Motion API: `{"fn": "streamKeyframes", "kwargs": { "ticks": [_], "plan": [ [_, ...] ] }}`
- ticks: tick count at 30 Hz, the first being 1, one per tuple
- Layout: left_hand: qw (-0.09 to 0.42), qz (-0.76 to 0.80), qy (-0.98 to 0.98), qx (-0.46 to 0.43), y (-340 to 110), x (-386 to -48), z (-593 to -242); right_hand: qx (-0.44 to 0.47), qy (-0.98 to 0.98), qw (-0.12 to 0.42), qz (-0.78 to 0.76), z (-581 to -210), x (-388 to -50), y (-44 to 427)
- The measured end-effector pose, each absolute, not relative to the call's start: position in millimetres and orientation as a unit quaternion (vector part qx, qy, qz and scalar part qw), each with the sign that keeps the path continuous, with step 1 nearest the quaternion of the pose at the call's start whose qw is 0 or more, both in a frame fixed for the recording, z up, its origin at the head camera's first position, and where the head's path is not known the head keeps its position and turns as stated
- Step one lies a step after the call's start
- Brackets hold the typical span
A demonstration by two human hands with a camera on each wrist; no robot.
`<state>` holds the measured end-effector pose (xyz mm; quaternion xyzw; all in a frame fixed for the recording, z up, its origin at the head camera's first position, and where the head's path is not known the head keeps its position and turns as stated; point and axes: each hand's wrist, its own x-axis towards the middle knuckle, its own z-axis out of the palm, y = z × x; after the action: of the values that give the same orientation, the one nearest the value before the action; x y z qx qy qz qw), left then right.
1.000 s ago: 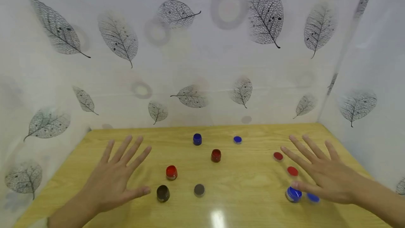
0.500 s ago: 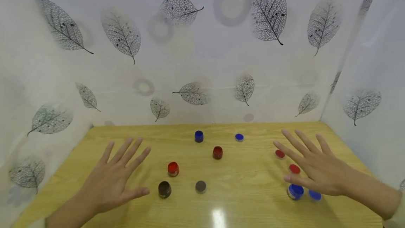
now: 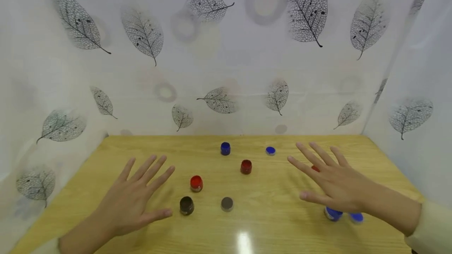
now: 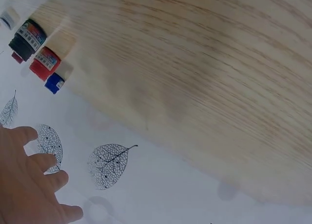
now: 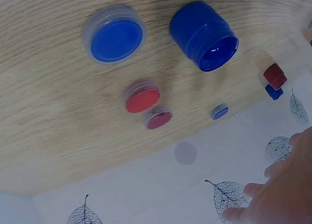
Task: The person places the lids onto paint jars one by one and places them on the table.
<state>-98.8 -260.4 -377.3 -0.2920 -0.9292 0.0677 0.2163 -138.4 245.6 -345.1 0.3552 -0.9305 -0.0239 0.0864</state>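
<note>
My left hand (image 3: 130, 201) hovers over the table's left side, fingers spread and holding nothing. Nearest to it are an uncapped black paint jar (image 3: 186, 205) and an uncapped bright red paint jar (image 3: 196, 183). My right hand (image 3: 339, 185), also spread and holding nothing, is above a large uncapped blue paint jar (image 3: 333, 214) and its neighbouring blue lid (image 3: 356, 217), partly covering the jar. In the right wrist view a red lid (image 5: 143, 100) and a dark red lid (image 5: 160, 117) lie close together; the hand mostly hides them from the head view.
Farther back on the wooden table (image 3: 275, 234) stand a dark red paint jar (image 3: 246, 166) and a small blue paint jar (image 3: 225, 148). A small blue lid (image 3: 270, 151) lies to their right. A dark lid (image 3: 227, 204) lies near the middle. A leaf-patterned sheet (image 3: 226, 58) hangs behind.
My right hand has drifted left, now covering most of the red lids. The left hand stays spread in nearly the same place. The head view has shifted slightly; jars and lids stay put.
</note>
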Motion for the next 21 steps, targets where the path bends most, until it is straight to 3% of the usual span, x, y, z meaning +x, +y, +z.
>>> {"fn": "streamKeyframes", "kwargs": {
  "ticks": [21],
  "plan": [
    [0.151, 0.056, -0.947, -0.277, -240, -103, -390, 0.425, -0.903, 0.06, -0.005, -354, -140, 172]
  ]
}}
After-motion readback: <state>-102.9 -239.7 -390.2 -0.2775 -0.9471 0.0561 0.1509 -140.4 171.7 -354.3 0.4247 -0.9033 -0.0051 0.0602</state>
